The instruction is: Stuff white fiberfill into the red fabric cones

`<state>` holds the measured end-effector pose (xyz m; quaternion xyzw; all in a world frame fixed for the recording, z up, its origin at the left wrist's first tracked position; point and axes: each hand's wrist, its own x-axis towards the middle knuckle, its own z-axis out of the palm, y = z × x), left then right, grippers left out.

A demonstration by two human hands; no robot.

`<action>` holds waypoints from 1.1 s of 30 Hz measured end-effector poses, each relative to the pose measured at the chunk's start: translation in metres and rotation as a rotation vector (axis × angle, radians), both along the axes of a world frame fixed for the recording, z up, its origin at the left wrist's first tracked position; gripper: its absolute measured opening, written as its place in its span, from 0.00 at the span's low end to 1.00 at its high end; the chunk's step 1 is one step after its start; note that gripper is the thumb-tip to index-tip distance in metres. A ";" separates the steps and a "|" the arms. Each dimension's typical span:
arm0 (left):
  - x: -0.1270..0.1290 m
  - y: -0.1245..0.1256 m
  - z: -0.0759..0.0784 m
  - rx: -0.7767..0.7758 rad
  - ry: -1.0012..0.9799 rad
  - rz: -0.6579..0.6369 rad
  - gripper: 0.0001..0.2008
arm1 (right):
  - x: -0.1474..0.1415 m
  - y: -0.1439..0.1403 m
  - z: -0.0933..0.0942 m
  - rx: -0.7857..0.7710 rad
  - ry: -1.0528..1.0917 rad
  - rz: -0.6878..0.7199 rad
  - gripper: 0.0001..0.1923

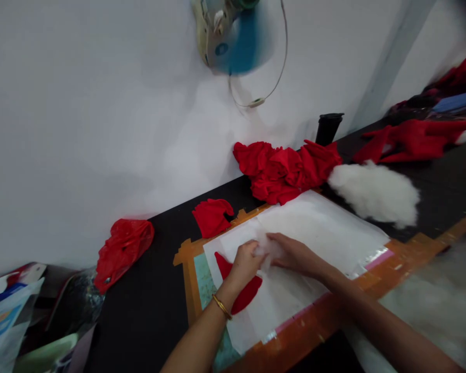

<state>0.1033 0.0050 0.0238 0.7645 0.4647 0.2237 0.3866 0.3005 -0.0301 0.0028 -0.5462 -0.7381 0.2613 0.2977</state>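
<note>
A tuft of white stuffing (264,252) was pinched by the left hand (245,263) and right hand (295,255) above the red fabric piece (244,293); small, even wads were judged advisable.

A black tabletop (147,311) carries a taped-down white sheet (322,228), a heap of red cloth (283,171), white stuffing (376,191) and a red plastic bag (122,248).

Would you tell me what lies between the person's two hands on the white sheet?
In the head view, a small tuft of white stuffing sits between the left hand and right hand, both pinching it.
</note>
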 end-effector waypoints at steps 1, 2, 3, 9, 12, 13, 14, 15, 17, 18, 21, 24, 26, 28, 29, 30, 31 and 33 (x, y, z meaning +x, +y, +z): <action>-0.001 -0.001 0.000 0.003 -0.004 -0.002 0.09 | -0.004 0.001 0.000 -0.004 -0.006 0.016 0.17; -0.003 -0.001 0.000 0.009 -0.007 -0.002 0.07 | -0.005 0.002 -0.001 -0.004 -0.002 0.023 0.10; -0.007 0.001 0.000 0.017 -0.009 0.003 0.05 | -0.004 0.002 -0.001 0.003 0.010 0.022 0.07; -0.034 0.008 0.005 0.023 -0.023 0.064 0.09 | 0.013 -0.001 0.001 0.000 0.038 0.001 0.06; -0.022 0.000 0.006 0.064 -0.055 -0.053 0.28 | 0.005 -0.001 0.005 -0.033 0.073 0.008 0.05; -0.016 -0.003 0.005 0.094 -0.050 -0.108 0.29 | 0.002 -0.001 0.006 -0.043 0.083 0.014 0.05; -0.011 -0.005 0.004 0.123 -0.037 -0.154 0.24 | -0.001 -0.001 0.007 -0.051 0.089 0.019 0.05; -0.007 -0.006 0.003 0.146 -0.019 -0.182 0.16 | -0.002 0.000 0.008 -0.057 0.090 0.024 0.06; -0.004 -0.005 0.001 0.164 0.007 -0.172 0.07 | 0.001 -0.001 0.007 -0.067 0.089 0.031 0.05; -0.006 -0.003 0.000 0.164 0.008 -0.153 0.06 | 0.004 -0.001 0.006 -0.075 0.085 0.030 0.05; -0.017 0.004 -0.001 0.160 -0.009 -0.090 0.05 | 0.015 -0.003 0.002 -0.089 0.057 0.002 0.06; -0.025 0.004 -0.001 0.143 -0.020 -0.025 0.03 | 0.018 -0.003 0.001 -0.094 0.030 -0.002 0.07; -0.024 0.001 0.000 0.122 -0.020 -0.017 0.14 | 0.014 -0.003 0.002 -0.097 0.024 0.020 0.07; -0.020 -0.002 0.002 0.134 0.008 -0.090 0.20 | 0.008 -0.002 0.004 -0.097 0.031 0.051 0.09; -0.018 -0.003 0.003 0.150 0.032 -0.138 0.18 | 0.005 -0.002 0.005 -0.097 0.034 0.064 0.10; -0.017 -0.003 0.004 0.170 0.058 -0.177 0.12 | 0.004 -0.001 0.006 -0.096 0.034 0.070 0.10; -0.016 -0.002 0.005 0.190 0.081 -0.194 0.08 | 0.003 -0.001 0.006 -0.095 0.031 0.067 0.10; -0.018 0.002 0.005 0.214 0.106 -0.158 0.07 | 0.006 -0.001 0.006 -0.094 0.011 0.035 0.07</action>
